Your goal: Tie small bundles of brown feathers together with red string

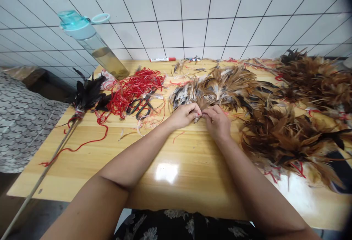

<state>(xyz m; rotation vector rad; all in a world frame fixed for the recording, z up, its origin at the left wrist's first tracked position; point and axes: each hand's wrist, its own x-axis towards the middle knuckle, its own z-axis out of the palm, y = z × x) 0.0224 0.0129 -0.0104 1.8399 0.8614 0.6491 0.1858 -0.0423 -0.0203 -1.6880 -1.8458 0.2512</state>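
Brown feathers (217,88) are lying in a loose fan on the table (68,166), and the left hand (184,116) and right hand (216,123) are working together at its near edge. Both hands are almost closed, their fingertips (198,112) meeting in a tight pinch on what look like thin quills (196,120); the fingers hide how many each hand has hold of.

To the left, a tangle of red string (134,89) is sprawling over a pair of black-handled scissors (140,108). Black feathers (89,93) are bound with red string to the top of a long wooden stick (48,163), which is slanting down past the table's edge. A bottle (106,51) with a teal cap is leaning near the tiled wall (178,13), and a red-capped marker (162,59) is lying just beside that wall. To the right, larger heaps of brown feathers (280,141) are spreading across the table, with red string threading through them and loose scraps scattered near the far edge.
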